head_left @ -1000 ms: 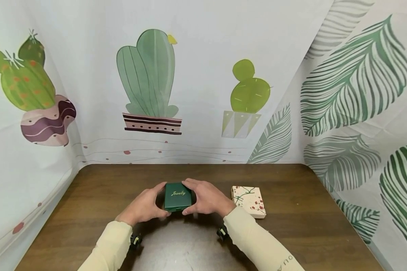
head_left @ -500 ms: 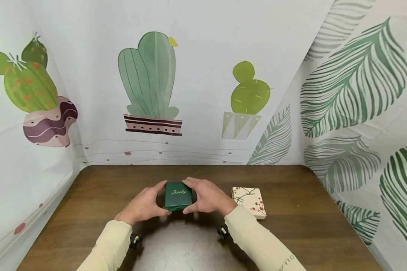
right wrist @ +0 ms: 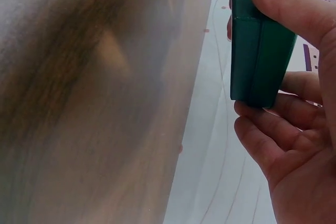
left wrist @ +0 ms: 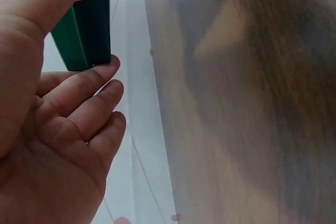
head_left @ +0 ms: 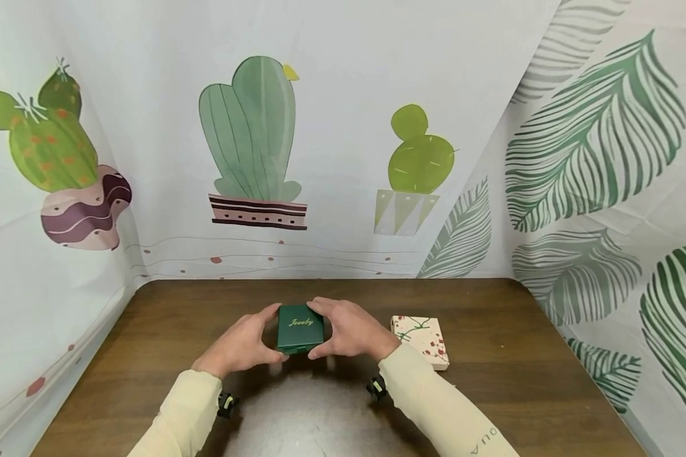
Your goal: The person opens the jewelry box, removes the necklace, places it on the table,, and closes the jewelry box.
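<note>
A dark green jewelry box [head_left: 300, 328] with "Jewelry" in gold script on its lid is held between my two hands over the table. My left hand [head_left: 242, 343] grips its left side, thumb at the near edge and fingers at the far corner. On the opposite side my right hand [head_left: 351, 330] holds it the same way. In the left wrist view the box's end [left wrist: 86, 35] sits between thumb and fingers. The right wrist view shows the green side [right wrist: 257, 61] pinched by thumb and fingertips, the lid seam running along it.
A cream box [head_left: 420, 343] with red blossoms and green branches lies on the brown wooden table [head_left: 503, 381], right of my right wrist and partly behind the sleeve. A white curtain [head_left: 343, 127] printed with cacti and leaves hangs around the table's back and sides.
Both hands keep the same hold on the jewelry box, which has risen very slightly in the head view. The background has shifted a little with the camera.
</note>
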Available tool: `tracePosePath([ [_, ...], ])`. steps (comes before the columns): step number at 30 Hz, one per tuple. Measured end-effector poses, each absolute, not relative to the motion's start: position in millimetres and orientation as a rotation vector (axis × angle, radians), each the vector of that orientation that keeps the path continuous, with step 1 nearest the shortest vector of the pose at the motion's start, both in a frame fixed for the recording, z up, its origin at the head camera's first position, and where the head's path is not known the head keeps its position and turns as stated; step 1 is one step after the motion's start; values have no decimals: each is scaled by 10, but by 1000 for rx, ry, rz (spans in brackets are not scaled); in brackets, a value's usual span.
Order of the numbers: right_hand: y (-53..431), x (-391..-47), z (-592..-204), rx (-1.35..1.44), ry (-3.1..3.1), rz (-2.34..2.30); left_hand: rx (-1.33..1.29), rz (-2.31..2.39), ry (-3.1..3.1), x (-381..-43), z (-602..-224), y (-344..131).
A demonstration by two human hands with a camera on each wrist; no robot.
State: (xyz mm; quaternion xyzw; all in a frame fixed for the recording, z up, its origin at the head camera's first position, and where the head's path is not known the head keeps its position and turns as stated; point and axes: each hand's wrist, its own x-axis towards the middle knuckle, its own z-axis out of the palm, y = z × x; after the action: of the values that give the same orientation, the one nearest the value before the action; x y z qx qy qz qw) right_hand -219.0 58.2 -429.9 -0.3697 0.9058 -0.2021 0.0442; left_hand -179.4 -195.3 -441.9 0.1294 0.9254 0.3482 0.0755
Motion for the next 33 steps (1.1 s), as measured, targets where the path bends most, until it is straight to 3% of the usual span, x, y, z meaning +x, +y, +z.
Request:
tracePosePath([
  [33, 593, -2213, -4122, -1169, 2768, -622, 431, 1007, 2808, -1812, -4264, -1965],
])
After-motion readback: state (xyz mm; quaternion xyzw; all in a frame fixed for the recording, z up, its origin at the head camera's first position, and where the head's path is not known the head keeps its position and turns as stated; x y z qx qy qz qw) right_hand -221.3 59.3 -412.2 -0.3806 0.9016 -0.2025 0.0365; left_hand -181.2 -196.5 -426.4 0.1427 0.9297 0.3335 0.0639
